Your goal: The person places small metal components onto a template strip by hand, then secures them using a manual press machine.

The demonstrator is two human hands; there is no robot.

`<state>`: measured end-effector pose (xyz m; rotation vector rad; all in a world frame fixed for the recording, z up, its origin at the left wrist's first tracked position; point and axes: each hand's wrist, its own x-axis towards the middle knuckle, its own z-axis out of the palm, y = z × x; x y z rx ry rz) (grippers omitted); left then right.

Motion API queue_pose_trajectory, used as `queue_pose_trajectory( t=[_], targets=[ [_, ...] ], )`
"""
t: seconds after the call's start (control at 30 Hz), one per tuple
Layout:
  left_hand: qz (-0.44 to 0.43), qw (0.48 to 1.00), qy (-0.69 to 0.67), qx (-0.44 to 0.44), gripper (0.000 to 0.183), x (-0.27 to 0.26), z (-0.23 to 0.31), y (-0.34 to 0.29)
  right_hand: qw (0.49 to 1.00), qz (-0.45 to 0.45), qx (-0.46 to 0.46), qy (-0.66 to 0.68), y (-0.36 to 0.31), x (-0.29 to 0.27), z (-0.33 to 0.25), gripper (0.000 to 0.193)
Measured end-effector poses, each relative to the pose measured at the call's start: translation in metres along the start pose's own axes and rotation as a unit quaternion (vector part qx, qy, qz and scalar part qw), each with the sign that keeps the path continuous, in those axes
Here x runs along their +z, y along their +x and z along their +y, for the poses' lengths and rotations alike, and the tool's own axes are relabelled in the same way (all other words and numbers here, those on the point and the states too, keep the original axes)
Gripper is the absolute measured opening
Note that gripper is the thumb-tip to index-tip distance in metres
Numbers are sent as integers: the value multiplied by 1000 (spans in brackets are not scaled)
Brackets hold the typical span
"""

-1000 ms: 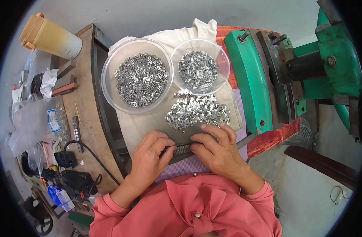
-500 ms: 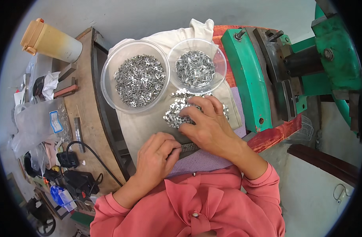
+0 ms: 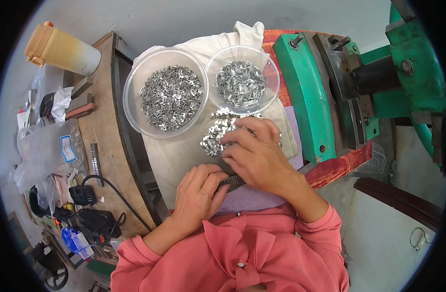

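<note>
My left hand (image 3: 198,191) is closed around the near-left end of a narrow, dark metal strip with a row of notches (image 3: 234,180). The strip lies low over the cloth, partly covered by both hands. My right hand (image 3: 262,158) reaches across the strip's other end, fingers bent over a loose pile of small, shiny metal pieces (image 3: 214,137). Its thumb and index fingertips are close together at the pile's edge; I cannot make out what is between them. Beyond the pile stand a large clear tub (image 3: 130,114) and a smaller clear tub (image 3: 274,90), both holding many small metal parts.
A green press (image 3: 305,97) stands at the right on a red board (image 3: 337,168). Beige cloth (image 3: 162,163) and a purple mat (image 3: 242,199) cover my work surface. At the left, a wooden bench (image 3: 106,146) bears a yellowish cup (image 3: 67,51), a plastic bag (image 3: 45,146) and a black cable.
My left hand has shifted slightly to the right, closer to my right hand, with the strip. My right hand's fingers have moved a little at the pile. The tubs stay in place.
</note>
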<state>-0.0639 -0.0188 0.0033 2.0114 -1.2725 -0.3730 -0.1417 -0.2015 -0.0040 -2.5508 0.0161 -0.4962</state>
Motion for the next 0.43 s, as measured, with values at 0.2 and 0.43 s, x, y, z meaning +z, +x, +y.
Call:
queue_pose_trajectory(
  t=[0.2, 0.43],
  targets=[
    [20, 998, 34, 44, 28, -4, -4, -7, 999, -14, 35, -20, -36, -17, -21, 13],
    [0, 988, 110, 104, 22, -4, -8, -10, 997, -2, 69, -36, -44, -17, -17, 20]
  ],
)
